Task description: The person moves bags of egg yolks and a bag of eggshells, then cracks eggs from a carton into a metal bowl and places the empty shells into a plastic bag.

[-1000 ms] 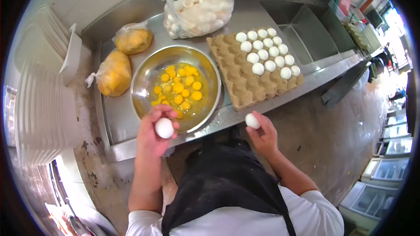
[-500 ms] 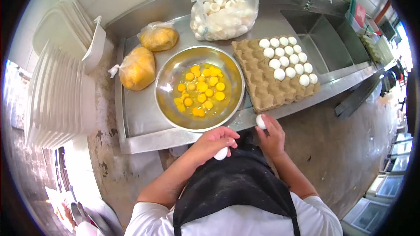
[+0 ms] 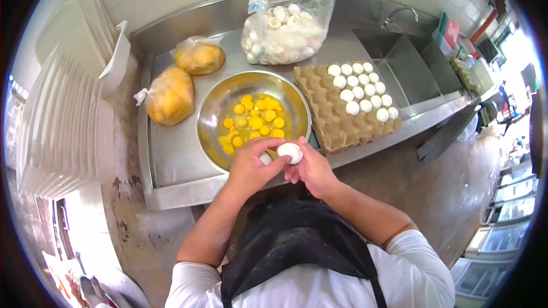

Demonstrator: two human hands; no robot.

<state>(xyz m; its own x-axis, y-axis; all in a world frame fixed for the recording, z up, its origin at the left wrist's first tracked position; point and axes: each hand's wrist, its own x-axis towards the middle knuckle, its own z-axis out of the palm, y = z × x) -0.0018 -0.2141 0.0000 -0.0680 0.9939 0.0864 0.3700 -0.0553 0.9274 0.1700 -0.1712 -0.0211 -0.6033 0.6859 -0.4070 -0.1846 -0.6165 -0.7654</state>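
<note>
Over the near rim of a steel bowl [image 3: 206, 108], my two hands meet. My right hand [image 3: 315, 170] is closed round a white egg [image 3: 290, 152], whose shell looks whole from here. The thumb of my left hand [image 3: 249, 165] touches that same egg. A second egg [image 3: 265, 159] shows partly inside my left hand, which curls around it. Many yellow yolks [image 3: 255, 121] lie in clear egg white in the bowl; my hands hide its front part. To the right, a cardboard egg tray [image 3: 337, 125] has white eggs [image 3: 364, 91] on its far right side.
A clear bag of eggshells [image 3: 285, 34] stands behind the bowl. Two tied bags with yellow contents [image 3: 169, 96] sit at the left. A double sink [image 3: 399, 63] with a tap is at the right, and stacked white containers [image 3: 65, 131] rise at far left.
Both hands have moved up to the bowl's near edge and come together. The right hand's egg has moved left to meet the left hand. The camera view has shifted slightly.
</note>
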